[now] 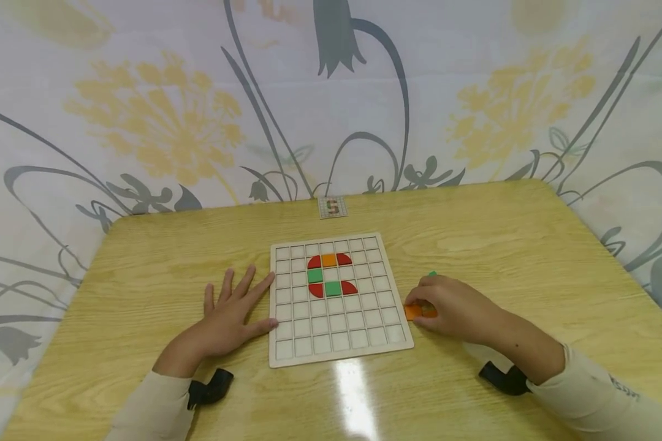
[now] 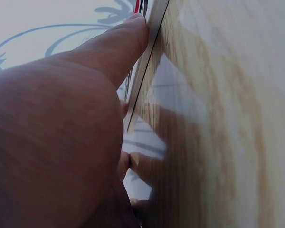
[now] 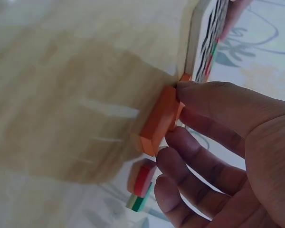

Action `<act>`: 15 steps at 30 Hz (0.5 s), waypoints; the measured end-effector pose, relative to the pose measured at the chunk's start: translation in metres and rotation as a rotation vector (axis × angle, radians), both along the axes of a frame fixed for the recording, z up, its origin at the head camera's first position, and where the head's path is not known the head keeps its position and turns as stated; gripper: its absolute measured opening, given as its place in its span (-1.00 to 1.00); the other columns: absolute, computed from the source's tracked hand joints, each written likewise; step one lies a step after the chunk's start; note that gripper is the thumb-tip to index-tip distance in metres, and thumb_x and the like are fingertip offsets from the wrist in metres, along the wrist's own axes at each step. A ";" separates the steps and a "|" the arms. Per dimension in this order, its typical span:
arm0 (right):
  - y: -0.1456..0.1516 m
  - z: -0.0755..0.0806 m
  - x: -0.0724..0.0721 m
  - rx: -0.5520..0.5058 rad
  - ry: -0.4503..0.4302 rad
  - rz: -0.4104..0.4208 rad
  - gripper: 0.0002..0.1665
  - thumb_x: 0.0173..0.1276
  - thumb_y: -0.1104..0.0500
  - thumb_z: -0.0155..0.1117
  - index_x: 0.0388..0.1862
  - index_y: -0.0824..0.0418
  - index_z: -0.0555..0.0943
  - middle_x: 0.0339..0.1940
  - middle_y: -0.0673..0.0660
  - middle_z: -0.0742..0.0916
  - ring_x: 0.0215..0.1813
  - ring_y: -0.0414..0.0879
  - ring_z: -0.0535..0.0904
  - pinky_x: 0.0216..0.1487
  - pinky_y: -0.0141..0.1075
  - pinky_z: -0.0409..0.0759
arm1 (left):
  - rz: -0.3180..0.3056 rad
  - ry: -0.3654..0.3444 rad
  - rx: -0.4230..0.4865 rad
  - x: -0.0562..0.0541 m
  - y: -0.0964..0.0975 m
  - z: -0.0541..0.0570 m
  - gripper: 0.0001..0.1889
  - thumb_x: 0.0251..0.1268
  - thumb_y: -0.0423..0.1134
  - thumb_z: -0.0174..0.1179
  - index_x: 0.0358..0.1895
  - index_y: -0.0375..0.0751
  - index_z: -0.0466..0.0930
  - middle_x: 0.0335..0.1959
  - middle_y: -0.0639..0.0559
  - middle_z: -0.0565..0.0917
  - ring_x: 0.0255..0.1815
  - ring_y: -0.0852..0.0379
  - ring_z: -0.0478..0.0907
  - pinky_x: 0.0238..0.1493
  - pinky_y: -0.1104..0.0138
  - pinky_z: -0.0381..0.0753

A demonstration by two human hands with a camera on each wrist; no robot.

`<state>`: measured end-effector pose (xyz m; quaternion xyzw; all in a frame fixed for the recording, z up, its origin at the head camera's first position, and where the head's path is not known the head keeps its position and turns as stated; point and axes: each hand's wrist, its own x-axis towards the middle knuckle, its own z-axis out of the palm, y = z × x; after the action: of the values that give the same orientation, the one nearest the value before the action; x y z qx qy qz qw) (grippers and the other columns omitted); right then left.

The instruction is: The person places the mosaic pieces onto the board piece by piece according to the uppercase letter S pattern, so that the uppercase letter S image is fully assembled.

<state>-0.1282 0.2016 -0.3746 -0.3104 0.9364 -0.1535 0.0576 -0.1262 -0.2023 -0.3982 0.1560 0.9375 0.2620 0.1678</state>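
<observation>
A square grid board [image 1: 342,362] lies on the table with red quarter-round tiles [image 1: 315,290], green square tiles [image 1: 333,288] and an orange square tile [image 1: 328,261] in its cells. My left hand [image 1: 220,324] rests on the table, fingers spread, its index fingertip and thumb touching the board's left edge. Beside the right edge, my right hand [image 1: 458,309] pinches an orange tile [image 3: 159,121] between thumb and fingers. Another orange tile [image 3: 185,77] is partly hidden behind the thumb. A red tile [image 3: 143,179] and a green tile [image 3: 138,203] lie just past the fingertips.
A small pattern card [image 1: 333,207] with an S-like figure lies at the table's back edge. Behind the wooden table [image 1: 198,239] hangs a flower-printed cloth [image 1: 287,73]. Dark wrist mounts [image 1: 212,388] sit under both forearms.
</observation>
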 end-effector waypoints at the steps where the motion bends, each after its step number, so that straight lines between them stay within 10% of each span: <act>1: -0.001 0.001 0.000 0.001 0.002 -0.001 -0.76 0.19 0.20 0.53 -0.14 0.11 0.76 -0.25 -0.05 0.70 -0.26 -0.26 0.54 -0.28 -0.38 0.58 | 0.001 0.001 0.003 0.000 0.000 0.000 -0.12 0.36 0.28 0.14 0.64 0.21 -0.07 0.67 -0.14 -0.31 0.60 -0.34 -0.65 0.37 -0.34 -0.75; 15: -0.015 0.009 -0.011 -0.047 0.047 0.010 -0.78 0.23 0.20 0.50 -0.13 0.18 0.78 -0.27 -0.01 0.70 -0.28 -0.22 0.49 -0.30 -0.36 0.55 | -0.007 0.011 -0.001 0.001 -0.001 -0.004 -0.12 0.37 0.27 0.13 0.64 0.20 -0.07 0.67 -0.16 -0.30 0.60 -0.35 -0.65 0.37 -0.35 -0.74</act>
<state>-0.1389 0.1869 -0.3654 -0.3199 0.9320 -0.1676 0.0290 -0.1255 -0.2035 -0.4025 0.1606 0.9380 0.2602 0.1635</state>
